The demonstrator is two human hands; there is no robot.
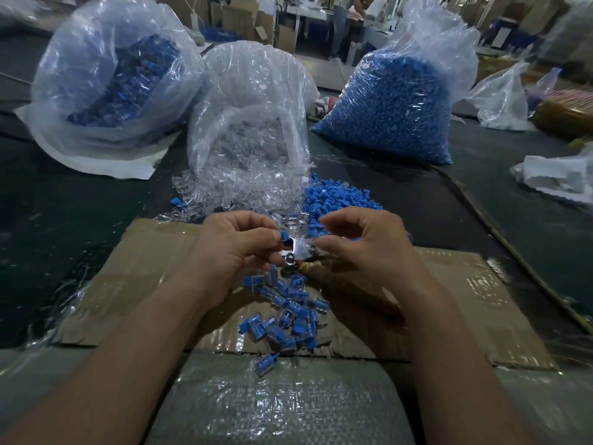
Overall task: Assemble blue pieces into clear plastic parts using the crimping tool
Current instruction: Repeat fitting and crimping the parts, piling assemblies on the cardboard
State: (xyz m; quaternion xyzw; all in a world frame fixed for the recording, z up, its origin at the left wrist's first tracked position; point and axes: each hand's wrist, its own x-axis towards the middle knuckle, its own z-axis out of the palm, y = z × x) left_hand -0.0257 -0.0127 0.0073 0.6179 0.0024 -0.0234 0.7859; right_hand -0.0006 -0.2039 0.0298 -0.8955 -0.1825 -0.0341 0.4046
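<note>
My left hand [237, 248] pinches a small blue piece [284, 236] between thumb and forefinger. Facing it, my right hand [362, 248] pinches a clear plastic part [303, 244], and the two meet above the metal crimping tool [290, 261], whose head shows between my hands. The tool's handles are hidden under my right hand. Beyond my hands lie a loose heap of clear parts [224, 194] and a heap of blue pieces [337, 195]. Below my hands, several assembled blue-and-clear parts [285, 313] lie on the cardboard [144, 274].
Three large plastic bags stand at the back: assembled parts [118, 75] on the left, clear parts [253, 123] in the middle, blue pieces [394, 107] on the right. A cable [500, 239] runs along the right. More bags [558, 178] lie far right. A person stands far behind.
</note>
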